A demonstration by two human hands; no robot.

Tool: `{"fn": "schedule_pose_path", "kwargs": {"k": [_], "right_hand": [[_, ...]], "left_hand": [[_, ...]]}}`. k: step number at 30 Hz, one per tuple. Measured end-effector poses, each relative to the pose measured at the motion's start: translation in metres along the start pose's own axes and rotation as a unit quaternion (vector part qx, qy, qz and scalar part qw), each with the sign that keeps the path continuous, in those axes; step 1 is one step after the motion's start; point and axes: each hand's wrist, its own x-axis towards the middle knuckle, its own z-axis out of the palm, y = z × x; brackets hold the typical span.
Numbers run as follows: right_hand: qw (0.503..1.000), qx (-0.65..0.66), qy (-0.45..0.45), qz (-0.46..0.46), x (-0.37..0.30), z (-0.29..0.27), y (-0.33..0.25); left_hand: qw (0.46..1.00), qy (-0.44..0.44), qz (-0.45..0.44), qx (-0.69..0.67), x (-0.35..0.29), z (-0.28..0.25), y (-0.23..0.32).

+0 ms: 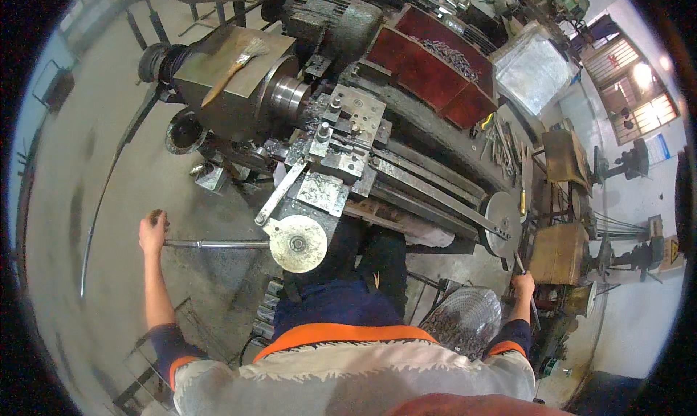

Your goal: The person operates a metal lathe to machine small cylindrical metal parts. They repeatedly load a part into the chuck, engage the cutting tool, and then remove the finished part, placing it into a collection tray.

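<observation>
My left hand (152, 234) is closed around the outer end of a metal lever (218, 244). That lever runs level to a pale round disc (308, 249) at the front of a small lathe. From the disc a flat link arm (282, 191) rises to the oily tool slide (356, 111). At the right, my right hand (523, 284) grips a second metal lever (518, 260), close under a grey round disc (501, 216). A long flat bar (435, 198) joins this disc to the slide. The spindle chuck (289, 96) faces the slide on the left.
A wooden-handled brush (231, 75) lies on the headstock cover (200, 64). Behind the slide stands a red box (421, 75) with small metal parts inside. Loose tools (501, 147) lie right of it. A bin of metal pieces (465, 318) sits low beside my right arm.
</observation>
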Motion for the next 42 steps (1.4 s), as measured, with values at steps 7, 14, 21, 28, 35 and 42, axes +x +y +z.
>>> {"fn": "schedule_pose_path", "kwargs": {"k": [7, 14, 21, 28, 35, 42], "right_hand": [[0.991, 0.094, 0.025, 0.096, -0.095, 0.01, -0.041], [0.97, 0.204, 0.048, 0.124, -0.151, -0.013, -0.081], [0.964, 0.219, 0.085, 0.122, -0.151, 0.003, -0.074], [0.963, 0.211, 0.132, 0.102, -0.151, 0.007, -0.073], [0.979, 0.114, 0.115, 0.124, -0.102, 0.017, -0.02], [0.985, 0.117, 0.067, 0.112, -0.052, 0.006, -0.011]], "left_hand": [[0.994, 0.08, -0.04, 0.058, -0.007, -0.001, 0.0], [0.989, 0.147, -0.028, 0.021, 0.003, 0.003, 0.004], [0.989, 0.145, -0.013, -0.021, 0.011, 0.007, 0.004], [0.987, 0.147, -0.013, -0.064, 0.009, 0.006, 0.009], [0.903, 0.251, -0.032, -0.348, -0.002, 0.02, -0.033], [0.846, 0.212, -0.131, -0.471, 0.03, 0.07, 0.03]]}}
